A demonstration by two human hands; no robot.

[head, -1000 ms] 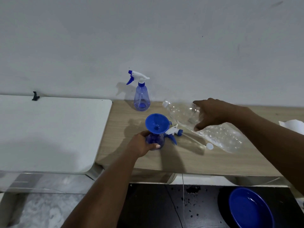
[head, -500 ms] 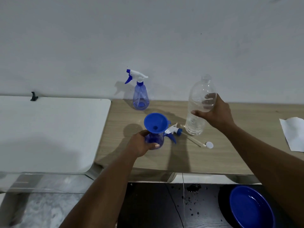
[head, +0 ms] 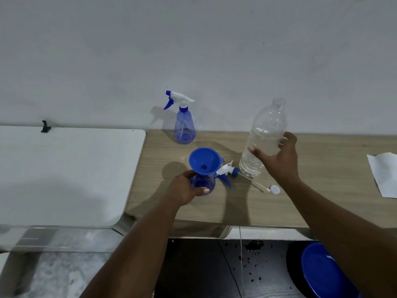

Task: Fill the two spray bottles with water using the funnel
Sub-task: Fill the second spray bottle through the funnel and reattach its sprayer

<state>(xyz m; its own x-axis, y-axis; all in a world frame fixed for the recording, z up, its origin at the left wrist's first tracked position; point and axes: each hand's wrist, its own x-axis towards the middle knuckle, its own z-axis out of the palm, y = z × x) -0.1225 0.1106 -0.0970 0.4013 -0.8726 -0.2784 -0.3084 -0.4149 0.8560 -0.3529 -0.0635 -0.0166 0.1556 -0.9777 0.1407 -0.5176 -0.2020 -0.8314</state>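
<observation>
Blue funnel [head: 204,161] sits in the open neck of the near spray bottle [head: 203,182], which the left hand [head: 184,188] holds steady on the desk [head: 300,201]. Right hand [head: 279,160] has a loose grip round the upright, uncapped water bottle [head: 266,134], ready for pouring. Second spray bottle [head: 185,125] stands behind.

A plain, sparsely furnished indoor room, probably a home or a simple workroom; which one cannot be told. A bare, scuffed white wall [head: 214,50] fills twelve o'clock. A wood-laminate tabletop [head: 300,201] stands against it, with a white tabletop [head: 64,173] at nine o'clock. At five o'clock a blue plastic basin [head: 322,274] rests on the dark, water-spotted floor [head: 204,272].
</observation>
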